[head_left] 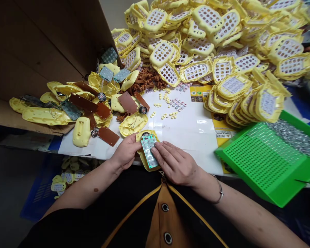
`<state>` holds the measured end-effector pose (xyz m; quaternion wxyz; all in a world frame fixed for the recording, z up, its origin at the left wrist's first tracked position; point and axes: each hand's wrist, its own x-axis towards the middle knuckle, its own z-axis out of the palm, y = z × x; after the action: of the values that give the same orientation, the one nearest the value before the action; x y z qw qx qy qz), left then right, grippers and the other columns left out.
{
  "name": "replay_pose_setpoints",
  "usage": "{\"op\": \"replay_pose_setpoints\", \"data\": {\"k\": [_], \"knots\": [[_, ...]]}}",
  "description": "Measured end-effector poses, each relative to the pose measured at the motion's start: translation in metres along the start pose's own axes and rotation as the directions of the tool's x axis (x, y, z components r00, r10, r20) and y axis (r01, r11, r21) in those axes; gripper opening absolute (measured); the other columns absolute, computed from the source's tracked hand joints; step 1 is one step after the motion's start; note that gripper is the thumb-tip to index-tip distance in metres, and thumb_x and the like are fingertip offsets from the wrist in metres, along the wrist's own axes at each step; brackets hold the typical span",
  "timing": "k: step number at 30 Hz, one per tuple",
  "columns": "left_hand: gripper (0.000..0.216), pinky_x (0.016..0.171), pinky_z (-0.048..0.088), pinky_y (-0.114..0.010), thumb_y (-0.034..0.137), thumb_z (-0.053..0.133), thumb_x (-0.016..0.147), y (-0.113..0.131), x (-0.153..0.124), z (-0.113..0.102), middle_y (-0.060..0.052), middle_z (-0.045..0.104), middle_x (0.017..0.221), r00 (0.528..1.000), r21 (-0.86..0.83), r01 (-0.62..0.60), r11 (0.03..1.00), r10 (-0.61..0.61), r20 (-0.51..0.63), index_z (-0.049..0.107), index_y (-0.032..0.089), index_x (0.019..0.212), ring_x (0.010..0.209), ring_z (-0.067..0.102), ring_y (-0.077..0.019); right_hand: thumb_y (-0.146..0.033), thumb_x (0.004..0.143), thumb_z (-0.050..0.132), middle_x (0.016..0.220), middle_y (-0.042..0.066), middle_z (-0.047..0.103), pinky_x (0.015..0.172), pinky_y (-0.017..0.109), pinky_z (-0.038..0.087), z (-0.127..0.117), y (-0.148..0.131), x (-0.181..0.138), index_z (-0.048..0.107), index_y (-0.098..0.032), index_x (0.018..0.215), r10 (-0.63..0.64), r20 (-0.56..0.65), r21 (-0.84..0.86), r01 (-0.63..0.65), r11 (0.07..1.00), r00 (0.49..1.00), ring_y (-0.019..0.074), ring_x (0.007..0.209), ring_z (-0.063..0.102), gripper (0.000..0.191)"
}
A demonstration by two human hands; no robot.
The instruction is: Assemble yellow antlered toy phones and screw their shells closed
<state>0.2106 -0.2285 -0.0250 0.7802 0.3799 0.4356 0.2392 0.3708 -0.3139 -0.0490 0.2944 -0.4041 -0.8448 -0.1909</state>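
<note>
In front of my body, a yellow plastic shell half (139,136) carries a green circuit board (148,151) with silvery patches. A dark round part shows at the shell's top, partly covered by the board. My left hand (126,151) is closed on the shell's left edge, its thumb beside the board. My right hand (175,163) lies over the right side, fingers together and fingertips pressed on the board; its thumb is hidden. Just beyond, another open yellow shell (133,124) with thin wires lies on the white work surface (193,144).
At left lie yellow shells, brown boards (108,136) and small round speakers (101,96) by a cardboard box (41,44). Yellow shells with holed faces (162,53) pile up behind. Small keys (178,104) lie mid-table. A green basket (260,165) with screws (294,136) overhangs the right edge.
</note>
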Motion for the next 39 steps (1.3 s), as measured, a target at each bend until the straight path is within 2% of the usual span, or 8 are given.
{"op": "replay_pose_setpoints", "data": {"k": [4,11,19,25,29,32,36,39], "knots": [[0.031,0.071,0.05,-0.027,0.021,0.076,0.064,0.001,0.0,0.001,-0.004,0.074,0.086,1.0,-0.019,-0.006,1.0,0.006,-0.014,0.071,0.015,0.093,0.079,0.067,-0.0192,-0.008,0.087,0.048,0.101,0.021,0.073,0.085,0.037,0.061,0.0,0.0,0.001,0.065,0.0,0.106,-0.007,-0.013,-0.039,0.006,0.999,1.0,0.0255,0.096,0.07,0.026],[0.034,0.077,0.05,-0.029,0.022,0.076,0.064,-0.004,0.002,-0.004,-0.005,0.074,0.086,1.0,-0.057,0.016,0.998,-0.015,0.017,0.07,0.015,0.097,0.086,0.067,-0.0213,-0.009,0.088,0.049,0.106,0.021,0.071,0.091,0.038,0.059,0.003,0.0,-0.003,0.063,-0.002,0.114,0.016,-0.002,0.01,-0.016,1.0,1.0,0.0256,0.107,0.066,0.03],[0.031,0.085,0.049,-0.032,0.021,0.074,0.066,-0.005,0.002,-0.009,-0.005,0.074,0.09,0.998,-0.001,-0.055,0.998,0.055,0.011,0.07,0.016,0.097,0.093,0.066,-0.0226,-0.006,0.087,0.047,0.099,0.018,0.074,0.083,0.035,0.062,0.004,0.001,0.003,0.065,-0.004,0.105,0.012,-0.015,-0.025,-0.012,1.0,1.0,0.0232,0.092,0.071,0.025],[0.032,0.083,0.05,-0.035,0.016,0.072,0.063,-0.003,0.004,-0.022,-0.008,0.074,0.091,0.994,-0.052,0.041,0.998,-0.035,0.1,0.069,0.013,0.094,0.093,0.067,-0.026,-0.008,0.086,0.051,0.095,0.02,0.074,0.081,0.037,0.063,0.004,0.001,0.004,0.064,0.0,0.102,0.0,-0.047,0.03,0.002,1.0,0.999,0.026,0.09,0.072,0.022],[0.031,0.083,0.05,-0.036,0.02,0.069,0.061,-0.003,0.004,-0.028,-0.012,0.073,0.092,0.977,-0.198,0.118,0.973,-0.078,0.197,0.069,0.011,0.091,0.093,0.067,-0.0281,-0.007,0.086,0.052,0.096,0.021,0.073,0.08,0.037,0.062,0.006,0.001,0.003,0.064,0.001,0.102,0.002,-0.008,0.013,-0.002,1.0,1.0,0.0251,0.087,0.071,0.023],[0.031,0.08,0.049,-0.033,0.022,0.071,0.064,-0.002,0.004,-0.024,-0.011,0.073,0.092,0.975,-0.189,0.113,0.975,-0.072,0.211,0.068,0.011,0.092,0.088,0.067,-0.0246,-0.021,0.089,0.056,0.095,0.02,0.073,0.081,0.037,0.062,0.009,0.0,0.003,0.065,0.001,0.102,-0.002,0.006,0.016,0.002,1.0,1.0,0.0247,0.087,0.071,0.026],[0.025,0.075,0.049,-0.029,0.02,0.074,0.069,-0.004,0.005,-0.015,-0.006,0.071,0.084,0.99,-0.066,0.066,0.996,-0.057,0.133,0.065,0.013,0.091,0.074,0.064,-0.0158,-0.064,0.083,0.048,0.092,0.021,0.072,0.081,0.041,0.061,0.013,-0.001,0.005,0.066,0.001,0.098,0.032,0.026,0.123,-0.035,0.992,0.999,0.0271,0.087,0.069,0.068],[0.026,0.073,0.048,-0.028,0.023,0.074,0.069,-0.006,0.007,-0.014,-0.003,0.068,0.08,0.99,-0.02,0.065,0.998,-0.062,0.123,0.064,0.012,0.09,0.074,0.062,-0.0154,-0.065,0.08,0.053,0.102,0.023,0.068,0.082,0.043,0.06,0.013,0.001,0.008,0.06,-0.002,0.111,0.124,0.034,0.212,-0.129,0.969,0.992,0.0286,0.097,0.066,0.071]]}}
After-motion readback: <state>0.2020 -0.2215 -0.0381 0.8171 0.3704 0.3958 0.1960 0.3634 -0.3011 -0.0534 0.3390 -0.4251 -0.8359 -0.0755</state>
